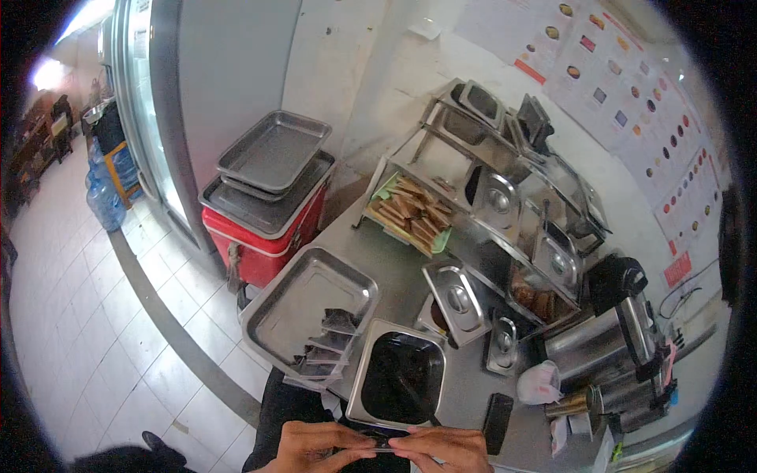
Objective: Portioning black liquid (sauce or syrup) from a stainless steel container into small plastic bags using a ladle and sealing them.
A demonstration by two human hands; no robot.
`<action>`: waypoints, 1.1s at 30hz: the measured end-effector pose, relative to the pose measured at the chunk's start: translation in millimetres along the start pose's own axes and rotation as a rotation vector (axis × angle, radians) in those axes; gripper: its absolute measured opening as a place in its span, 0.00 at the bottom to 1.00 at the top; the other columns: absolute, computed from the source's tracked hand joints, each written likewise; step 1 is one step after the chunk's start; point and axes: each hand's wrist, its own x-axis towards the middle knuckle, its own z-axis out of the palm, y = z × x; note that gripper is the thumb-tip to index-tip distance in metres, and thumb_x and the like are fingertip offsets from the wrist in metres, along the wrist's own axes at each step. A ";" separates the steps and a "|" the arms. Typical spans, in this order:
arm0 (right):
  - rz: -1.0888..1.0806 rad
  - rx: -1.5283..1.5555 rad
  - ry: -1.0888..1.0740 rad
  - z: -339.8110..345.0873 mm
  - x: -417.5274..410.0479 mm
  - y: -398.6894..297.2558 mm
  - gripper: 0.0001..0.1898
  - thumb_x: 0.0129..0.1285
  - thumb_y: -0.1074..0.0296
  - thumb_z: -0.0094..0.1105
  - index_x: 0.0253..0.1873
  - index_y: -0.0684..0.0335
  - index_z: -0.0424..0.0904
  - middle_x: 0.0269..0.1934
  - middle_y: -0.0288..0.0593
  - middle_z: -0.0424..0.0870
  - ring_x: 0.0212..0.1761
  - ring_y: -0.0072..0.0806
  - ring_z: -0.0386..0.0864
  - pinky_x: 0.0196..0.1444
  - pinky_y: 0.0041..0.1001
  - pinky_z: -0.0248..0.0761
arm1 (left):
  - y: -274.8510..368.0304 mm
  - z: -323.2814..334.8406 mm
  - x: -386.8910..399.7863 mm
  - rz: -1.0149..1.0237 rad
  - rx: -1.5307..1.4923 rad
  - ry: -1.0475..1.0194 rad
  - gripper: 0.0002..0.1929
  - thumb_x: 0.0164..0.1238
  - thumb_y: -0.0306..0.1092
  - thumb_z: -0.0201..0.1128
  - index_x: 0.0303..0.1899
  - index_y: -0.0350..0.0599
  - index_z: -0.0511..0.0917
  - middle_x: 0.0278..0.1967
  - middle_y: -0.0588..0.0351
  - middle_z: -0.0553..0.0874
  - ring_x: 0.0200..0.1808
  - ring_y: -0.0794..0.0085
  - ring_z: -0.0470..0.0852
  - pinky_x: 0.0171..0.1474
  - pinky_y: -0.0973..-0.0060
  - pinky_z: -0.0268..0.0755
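At the bottom of the head view, my left hand [322, 443] and my right hand [446, 446] meet fingertip to fingertip, pinching a small clear plastic bag [383, 448] with something dark in it. Just beyond them stands a deep steel pan [359, 378] of dark liquid or sauce, a dark handle leaning out near my right hand. To its left, a large metal tray [278, 295] holds several small clear bags [331, 342] with dark contents, lying overlapped along its near right side. A black phone-like slab [498, 423] lies right of my right hand.
Steel lids [455, 298] rest on containers at mid-table. A metal rack [497, 230] behind holds lidded pans and a tray of brown wedge-shaped pieces [414, 213]. Steel canisters [591, 343] stand at the right. Trays [275, 151] are stacked on a red cooler [248, 254] at the left.
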 end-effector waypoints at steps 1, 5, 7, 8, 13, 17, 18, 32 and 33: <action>-0.011 0.036 0.004 1.1 0.3 0.8 0.05 0.57 0.77 0.70 0.39 0.65 0.87 0.35 0.45 0.89 0.39 0.39 0.88 0.42 0.32 0.82 | 4.6 -3.5 1.5 0.022 -0.015 -0.037 0.08 0.64 0.27 0.70 0.43 0.39 0.88 0.41 0.46 0.90 0.40 0.64 0.91 0.44 0.70 0.83; 0.028 0.165 0.015 2.1 0.7 4.3 0.08 0.55 0.80 0.72 0.40 0.65 0.87 0.34 0.46 0.89 0.37 0.38 0.88 0.39 0.29 0.81 | 3.3 -6.2 3.3 0.074 0.035 -0.074 0.07 0.65 0.26 0.68 0.43 0.39 0.87 0.42 0.48 0.90 0.40 0.64 0.91 0.44 0.70 0.84; -0.005 0.138 0.019 -0.9 3.4 6.6 0.09 0.55 0.80 0.72 0.41 0.65 0.87 0.35 0.46 0.89 0.36 0.37 0.88 0.38 0.29 0.81 | 10.9 -8.3 5.9 0.010 0.084 -0.124 0.08 0.64 0.25 0.67 0.44 0.41 0.87 0.42 0.50 0.90 0.39 0.63 0.91 0.42 0.70 0.85; -0.019 0.108 0.026 1.2 1.3 3.7 0.09 0.55 0.80 0.72 0.42 0.65 0.87 0.35 0.47 0.89 0.36 0.37 0.88 0.37 0.29 0.80 | 11.0 -7.2 4.9 -0.001 0.084 -0.126 0.08 0.64 0.25 0.67 0.44 0.41 0.87 0.42 0.50 0.90 0.39 0.63 0.91 0.42 0.70 0.85; -0.004 -0.051 -0.064 5.3 3.8 0.9 0.07 0.56 0.79 0.71 0.41 0.66 0.85 0.34 0.47 0.87 0.34 0.39 0.86 0.36 0.32 0.79 | 3.9 -10.0 1.5 0.203 0.248 -0.045 0.08 0.62 0.25 0.68 0.43 0.42 0.86 0.38 0.52 0.89 0.35 0.62 0.88 0.36 0.71 0.81; 0.069 -0.114 -0.124 8.9 4.3 2.7 0.05 0.57 0.77 0.69 0.38 0.67 0.83 0.34 0.47 0.85 0.35 0.41 0.85 0.38 0.33 0.78 | -6.3 -6.1 0.0 0.233 0.311 -0.012 0.09 0.62 0.24 0.68 0.44 0.44 0.86 0.40 0.54 0.90 0.36 0.64 0.90 0.36 0.72 0.84; 0.071 -0.114 -0.125 10.4 3.9 2.5 0.05 0.57 0.77 0.69 0.38 0.67 0.83 0.34 0.47 0.85 0.35 0.41 0.85 0.38 0.33 0.78 | -4.4 -6.1 -0.4 0.231 0.310 -0.013 0.09 0.62 0.24 0.68 0.44 0.44 0.86 0.40 0.54 0.90 0.36 0.64 0.90 0.36 0.72 0.84; -0.043 -0.171 -0.062 31.6 17.3 -10.1 0.04 0.60 0.78 0.64 0.39 0.67 0.79 0.35 0.49 0.81 0.39 0.48 0.81 0.52 0.41 0.76 | 10.0 -22.9 2.4 0.023 0.284 -0.057 0.08 0.61 0.32 0.73 0.41 0.48 0.88 0.34 0.54 0.89 0.31 0.63 0.88 0.32 0.72 0.81; -0.037 -0.170 -0.068 31.7 17.8 -10.4 0.04 0.60 0.78 0.64 0.39 0.67 0.79 0.35 0.49 0.81 0.39 0.48 0.81 0.52 0.41 0.76 | 12.2 -25.5 4.1 0.056 0.292 -0.059 0.07 0.61 0.32 0.73 0.40 0.45 0.87 0.33 0.54 0.89 0.31 0.64 0.89 0.32 0.72 0.81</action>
